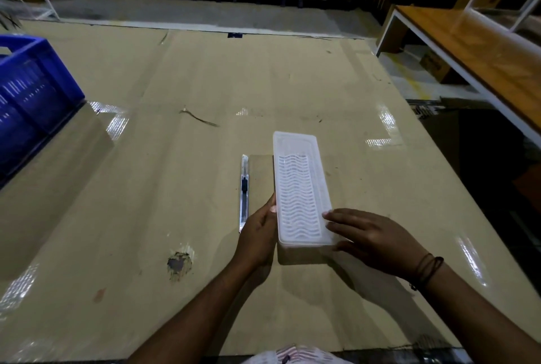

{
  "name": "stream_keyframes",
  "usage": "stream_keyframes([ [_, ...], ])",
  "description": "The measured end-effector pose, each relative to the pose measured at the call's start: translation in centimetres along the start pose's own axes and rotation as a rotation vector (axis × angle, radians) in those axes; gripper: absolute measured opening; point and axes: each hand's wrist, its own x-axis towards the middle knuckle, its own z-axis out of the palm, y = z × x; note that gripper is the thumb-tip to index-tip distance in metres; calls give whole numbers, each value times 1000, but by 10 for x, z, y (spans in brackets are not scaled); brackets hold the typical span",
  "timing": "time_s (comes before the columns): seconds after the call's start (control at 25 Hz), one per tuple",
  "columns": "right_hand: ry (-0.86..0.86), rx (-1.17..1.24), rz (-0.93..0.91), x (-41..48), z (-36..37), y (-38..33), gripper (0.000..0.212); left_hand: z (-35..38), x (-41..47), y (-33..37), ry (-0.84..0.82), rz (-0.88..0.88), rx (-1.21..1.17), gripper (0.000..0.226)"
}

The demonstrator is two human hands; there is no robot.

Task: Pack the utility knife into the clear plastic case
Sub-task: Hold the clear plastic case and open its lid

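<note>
On cardboard, left hand and right hand grip the case (knife beside).

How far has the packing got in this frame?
Done: nothing packed. The utility knife lies on the cardboard-covered table, just left of the clear plastic case. In hand: the left hand and right hand grip the case's near end from either side; its lid looks closed. Left: open the case, put the knife inside, close it.
</note>
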Motion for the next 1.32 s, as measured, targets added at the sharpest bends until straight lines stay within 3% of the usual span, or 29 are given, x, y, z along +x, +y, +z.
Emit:
stream_keyframes([
  [0.08,-9,3,-4,-1,0,-1,53,0,-1,1,2,3,8,42],
  [0.2,-58,49,33,2,-3,1,44,0,-2,4,-11,6,20,41],
  [0.4,-148,129,197,10,-14,-10,44,1,-5,8,-6,15,64,38],
  [0.52,-116,276,439,28,-20,-32,60,2,-7,9,-1,1,41,39],
  [0.72,-169,189,888,93,-10,-60,89,7,-15,18,-13,10,11,32],
  [0.84,-265,157,1050,134,-7,-57,110,7,-15,20,9,-3,-2,30],
  [0.92,-318,128,1090,154,-2,-51,113,7,-14,18,10,-6,6,29],
  [1.16,-313,337,1094,156,-15,-35,95,5,-12,16,24,24,32,30],
  [1.32,14,1099,1119,114,-42,-2,47,1,-8,14,0,44,98,35],
])
